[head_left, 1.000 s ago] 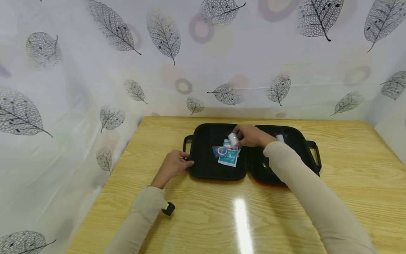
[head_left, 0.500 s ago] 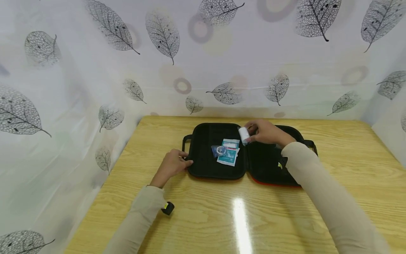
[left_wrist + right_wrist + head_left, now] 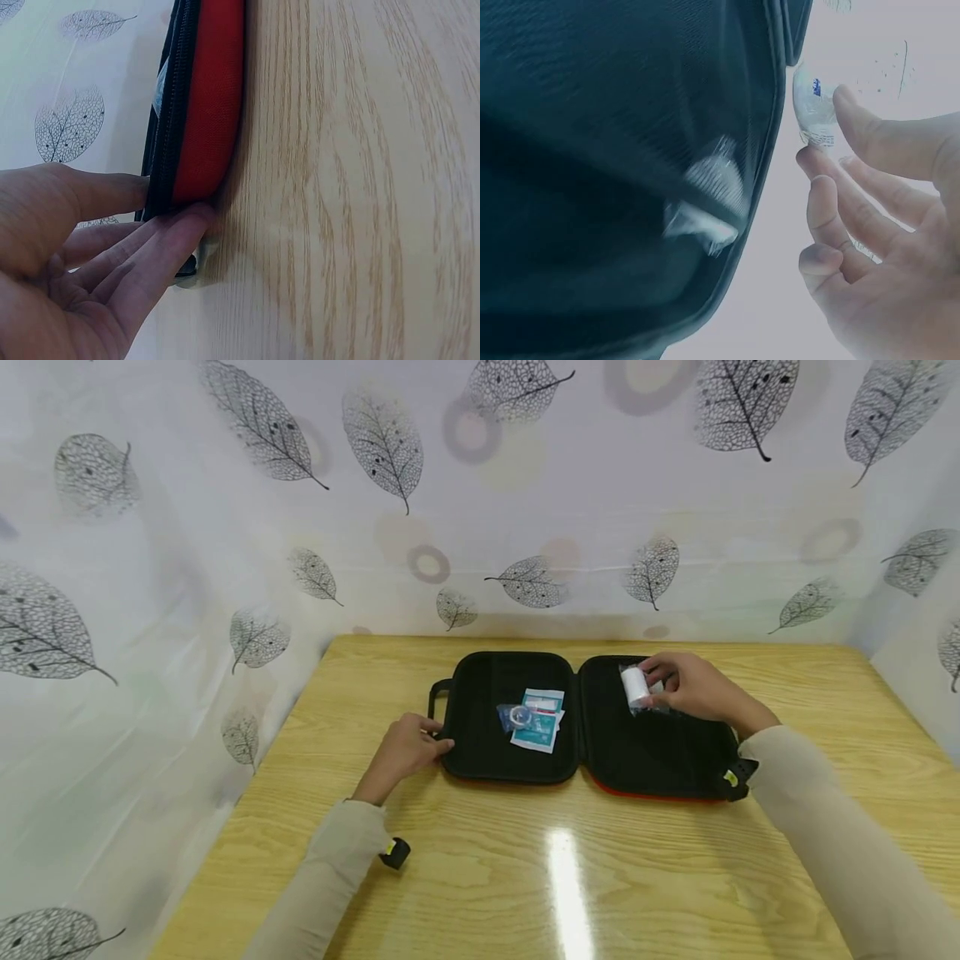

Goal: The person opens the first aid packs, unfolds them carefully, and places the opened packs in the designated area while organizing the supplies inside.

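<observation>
A white sheet printed with grey leaves (image 3: 525, 502) backs a light wood-grain table (image 3: 457, 877), where a zippered case with red shell and black lining (image 3: 476, 693) lies open in 2 halves. The left hand (image 3: 406, 747) pinches the case's left rim between its fingers, near the black handle (image 3: 431, 703). The right hand's (image 3: 697, 687) fingers pinch a white cylindrical roll in clear wrap (image 3: 635, 687) over the right half; another wrapped white roll (image 3: 716, 180) lies inside that half. Flat teal-and-white packets (image 3: 534, 737) and a pale ring in clear blue-tinted wrap (image 3: 520, 717) lie in the left half.

A screened-off spot, room type unclear: wood-grain table (image 3: 465, 868) at six o'clock, leaf-print sheet (image 3: 585, 518) from nine through twelve to three.
</observation>
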A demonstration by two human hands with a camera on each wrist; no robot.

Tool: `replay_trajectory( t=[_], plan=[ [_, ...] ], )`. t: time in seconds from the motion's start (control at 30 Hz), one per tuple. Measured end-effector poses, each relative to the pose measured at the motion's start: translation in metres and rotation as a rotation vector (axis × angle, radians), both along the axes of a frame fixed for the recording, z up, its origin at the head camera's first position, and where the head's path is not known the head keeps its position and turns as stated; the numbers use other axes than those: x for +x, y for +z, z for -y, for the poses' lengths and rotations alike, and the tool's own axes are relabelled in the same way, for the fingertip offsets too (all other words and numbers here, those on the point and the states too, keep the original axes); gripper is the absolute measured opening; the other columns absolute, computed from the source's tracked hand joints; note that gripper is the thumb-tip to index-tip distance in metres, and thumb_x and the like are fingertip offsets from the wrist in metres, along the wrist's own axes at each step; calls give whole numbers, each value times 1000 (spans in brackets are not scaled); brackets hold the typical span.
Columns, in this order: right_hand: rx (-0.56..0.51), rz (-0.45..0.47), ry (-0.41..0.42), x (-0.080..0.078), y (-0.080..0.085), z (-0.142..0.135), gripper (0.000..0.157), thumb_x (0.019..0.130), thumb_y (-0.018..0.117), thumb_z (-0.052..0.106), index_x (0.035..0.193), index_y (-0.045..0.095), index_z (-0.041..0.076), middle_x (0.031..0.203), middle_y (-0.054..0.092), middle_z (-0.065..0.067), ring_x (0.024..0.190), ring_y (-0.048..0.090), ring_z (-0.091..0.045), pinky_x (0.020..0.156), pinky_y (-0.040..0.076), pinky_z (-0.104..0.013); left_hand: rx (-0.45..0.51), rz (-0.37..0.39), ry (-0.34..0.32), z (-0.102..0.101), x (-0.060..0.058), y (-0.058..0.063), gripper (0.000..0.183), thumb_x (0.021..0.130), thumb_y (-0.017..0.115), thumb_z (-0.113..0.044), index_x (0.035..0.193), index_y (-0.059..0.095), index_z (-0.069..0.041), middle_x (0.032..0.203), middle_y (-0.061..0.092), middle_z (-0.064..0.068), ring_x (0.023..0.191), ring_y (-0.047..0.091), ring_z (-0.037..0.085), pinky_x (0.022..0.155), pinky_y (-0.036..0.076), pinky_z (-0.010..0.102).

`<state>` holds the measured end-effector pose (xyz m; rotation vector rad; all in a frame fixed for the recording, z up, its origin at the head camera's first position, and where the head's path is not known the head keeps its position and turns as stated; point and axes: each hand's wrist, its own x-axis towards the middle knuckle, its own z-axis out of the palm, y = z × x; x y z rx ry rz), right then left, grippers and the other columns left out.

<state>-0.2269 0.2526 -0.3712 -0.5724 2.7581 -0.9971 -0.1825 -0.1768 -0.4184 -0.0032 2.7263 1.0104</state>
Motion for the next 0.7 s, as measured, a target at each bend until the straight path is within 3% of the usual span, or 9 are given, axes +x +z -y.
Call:
replay_trajectory(
  t=[0.23, 0.43, 0.7],
  plan=[
    [17, -1, -49, 18, -8, -29, 52, 91, 78, 12, 133, 56, -9, 115, 64, -26, 88, 65, -27, 73, 55, -37, 2, -4, -4, 0, 0, 0, 43, 93, 76, -22, 128, 68, 1, 94, 77, 9, 74, 72, 15, 73, 57, 36],
    [12, -21, -81, 28, -17, -49, 52, 88, 80, 10, 130, 58, -10, 113, 66, -28, 82, 62, -24, 63, 51, -30, -9, -6, -6, 0, 0, 0, 43, 93, 76, -23, 128, 69, 1, 99, 76, 11, 79, 73, 17, 75, 58, 38],
    [26, 26, -127, 38, -24, -68, 54, 88, 81, 13, 132, 57, -8, 112, 65, -25, 77, 59, -22, 56, 49, -32, -12, -14, -16, 1, 0, 0, 42, 93, 76, -23, 127, 69, 1, 108, 75, 14, 85, 73, 19, 75, 58, 38]
  ],
)
